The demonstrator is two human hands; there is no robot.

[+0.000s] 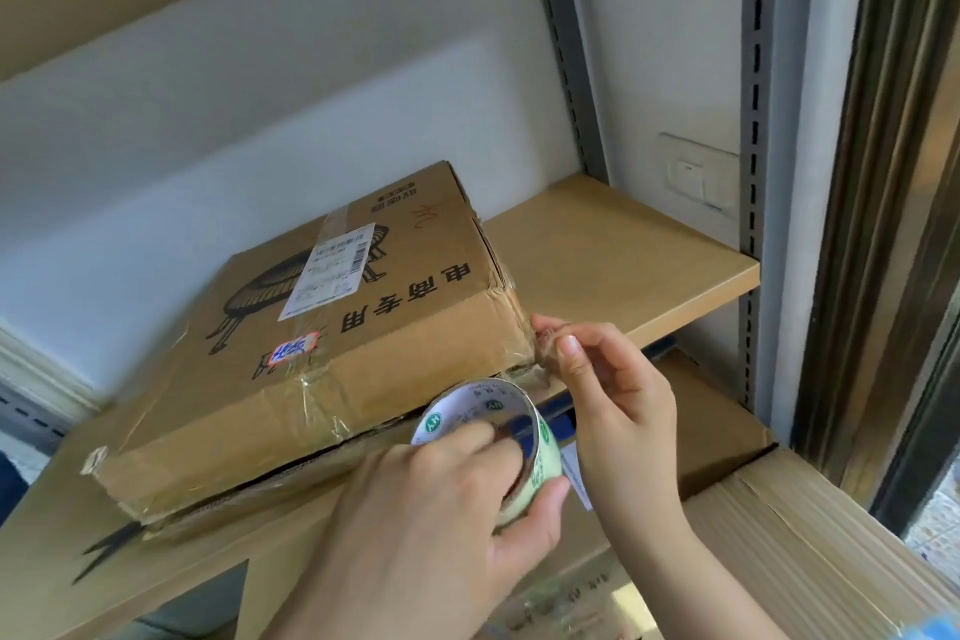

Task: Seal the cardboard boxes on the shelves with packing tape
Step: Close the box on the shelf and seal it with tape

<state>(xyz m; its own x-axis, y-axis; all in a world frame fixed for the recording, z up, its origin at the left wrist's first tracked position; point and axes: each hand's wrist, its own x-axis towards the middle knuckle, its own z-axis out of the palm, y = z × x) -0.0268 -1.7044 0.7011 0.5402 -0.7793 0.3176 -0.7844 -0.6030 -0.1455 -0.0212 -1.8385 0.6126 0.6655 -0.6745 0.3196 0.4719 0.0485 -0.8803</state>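
Your left hand [426, 525] grips the tape roll [498, 452], fingers inside the core and thumb curled around the outside; its open core faces up and toward you. Your right hand [618, 395] pinches the tape end against the near right corner of the flat cardboard box [332, 327], whose long axis runs left to right. The box overhangs the front edge of the wooden shelf [623, 265], with bare shelf to its right. White wall [260, 94] behind.

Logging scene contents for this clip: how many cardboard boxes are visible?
3: printed box on the wooden shelf; a second box below at right; a third box in the lower right corner. Others may be hidden.
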